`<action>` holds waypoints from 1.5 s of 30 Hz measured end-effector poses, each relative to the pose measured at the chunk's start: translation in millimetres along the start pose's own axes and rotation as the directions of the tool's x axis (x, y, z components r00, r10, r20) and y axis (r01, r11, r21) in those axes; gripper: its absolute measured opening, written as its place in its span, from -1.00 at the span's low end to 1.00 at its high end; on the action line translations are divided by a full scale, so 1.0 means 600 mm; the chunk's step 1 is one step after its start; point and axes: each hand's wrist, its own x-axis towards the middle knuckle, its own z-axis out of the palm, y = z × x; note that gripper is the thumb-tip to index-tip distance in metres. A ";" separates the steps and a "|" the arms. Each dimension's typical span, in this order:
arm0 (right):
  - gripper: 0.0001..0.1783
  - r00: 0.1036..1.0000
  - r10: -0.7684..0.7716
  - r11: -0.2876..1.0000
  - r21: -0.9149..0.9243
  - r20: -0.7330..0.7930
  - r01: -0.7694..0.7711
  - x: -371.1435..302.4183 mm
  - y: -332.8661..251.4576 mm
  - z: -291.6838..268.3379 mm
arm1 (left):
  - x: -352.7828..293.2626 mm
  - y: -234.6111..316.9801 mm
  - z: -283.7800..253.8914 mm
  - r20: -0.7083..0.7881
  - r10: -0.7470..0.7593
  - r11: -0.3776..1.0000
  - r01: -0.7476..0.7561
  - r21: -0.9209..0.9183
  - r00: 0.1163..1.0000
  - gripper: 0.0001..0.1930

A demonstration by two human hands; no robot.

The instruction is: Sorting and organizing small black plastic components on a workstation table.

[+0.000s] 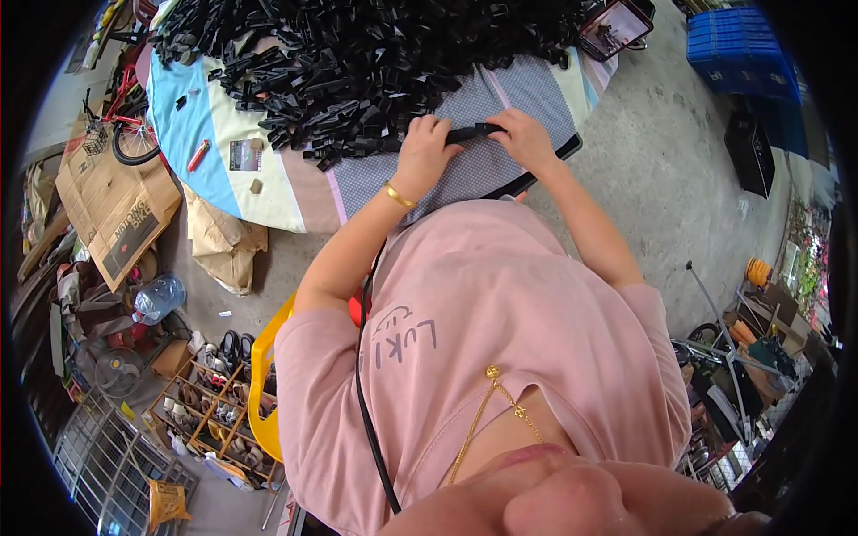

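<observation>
Both my hands are at the near edge of a cloth-covered table (277,192). Between them runs a long, narrow black piece (469,133), like a strip or a set of joined black parts; its exact kind does not show. My left hand (424,154) is closed around its left part, fingers bent over it. My right hand (525,141) pinches its right end between thumb and fingers. Just beyond my hands a big heap of small black plastic parts (357,67) covers the far side of the table, and some reach close to my left hand.
On the table's left lie a red lighter-like item (198,155), a dark card (245,154) and a small brownish block (256,186). A phone-like screen (617,29) stands far right. Blue crates (742,49), cardboard (116,214) and a shoe rack (214,406) are around on the floor.
</observation>
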 end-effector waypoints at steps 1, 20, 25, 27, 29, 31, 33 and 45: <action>-0.70 1.000 0.001 1.000 0.001 -0.001 -0.001 0.000 -0.004 -0.002 | -0.010 -0.009 0.002 -0.023 -0.053 0.998 0.052 -0.023 0.998 -0.70; -0.72 0.979 -0.199 0.978 -0.047 0.035 0.201 0.011 -0.003 -0.012 | -0.017 -0.025 -0.001 0.006 -0.137 0.988 0.137 -0.068 0.991 -0.84; -0.73 0.961 -0.265 0.962 -0.050 0.078 0.269 0.029 -0.018 -0.008 | -0.012 -0.021 -0.003 -0.012 -0.145 0.986 0.144 -0.083 0.989 -0.82; -0.79 0.940 -0.297 0.936 -0.145 0.169 0.321 0.040 -0.030 -0.007 | -0.010 -0.020 -0.005 0.008 -0.145 0.986 0.145 -0.077 0.989 -0.82; -0.76 0.931 -0.307 0.925 -0.171 0.198 0.341 0.043 -0.023 -0.009 | -0.010 -0.023 -0.003 0.011 -0.142 0.986 0.142 -0.081 0.990 -0.82; -0.73 0.919 -0.318 0.910 -0.196 0.235 0.365 0.044 -0.016 -0.013 | -0.011 -0.024 -0.002 0.010 -0.145 0.985 0.145 -0.090 0.989 -0.82; -0.73 0.915 -0.312 0.910 -0.194 0.256 0.365 0.046 -0.015 -0.018 | -0.009 -0.024 -0.004 0.007 -0.149 0.984 0.148 -0.097 0.989 -0.83; -0.79 0.914 -0.348 0.930 -0.046 0.209 0.365 0.056 -0.030 0.014 | -0.005 -0.032 -0.002 0.045 -0.044 0.998 0.046 -0.051 0.998 -0.82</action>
